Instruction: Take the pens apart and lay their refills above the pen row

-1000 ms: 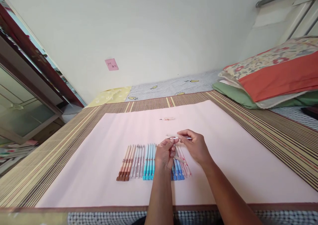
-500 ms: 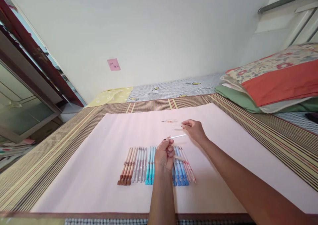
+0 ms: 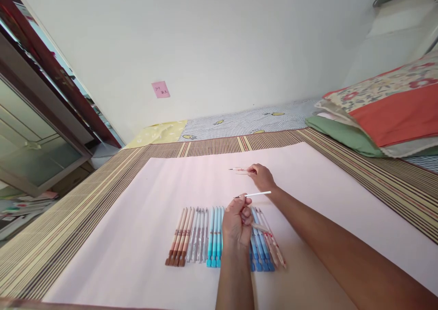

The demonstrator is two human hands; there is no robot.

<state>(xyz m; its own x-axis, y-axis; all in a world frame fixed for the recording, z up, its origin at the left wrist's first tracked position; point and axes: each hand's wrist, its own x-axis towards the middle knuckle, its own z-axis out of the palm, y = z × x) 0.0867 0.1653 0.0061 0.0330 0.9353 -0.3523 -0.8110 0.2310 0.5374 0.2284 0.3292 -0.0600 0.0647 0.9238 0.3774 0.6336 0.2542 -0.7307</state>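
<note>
My left hand [image 3: 237,221] is closed, palm up, above the row of pens. Between its thumb and fingers is a thin white pen refill [image 3: 258,193] with a dark tip pointing left. A pale pen part [image 3: 259,227] sticks out below the same fingers, towards the right. Farther off, my right hand [image 3: 262,176] pinches the right end of a clear pen barrel with red print [image 3: 242,169], low over the white sheet. A dark tip points left from it. Whether the barrel is lifted, I cannot tell.
Pens lie in a row by colour: brown ones [image 3: 181,237], clear ones [image 3: 197,237], turquoise ones [image 3: 214,237], blue ones [image 3: 262,250] and red-patterned ones [image 3: 276,248]. Underneath are a white sheet [image 3: 137,237] and a striped mat [image 3: 112,196]. Folded bedding [image 3: 393,114] lies right, by the wall.
My right hand has moved left to the clear barrel and its fingers have closed at its end. My left hand still holds the refill. The view has shifted slightly left.
</note>
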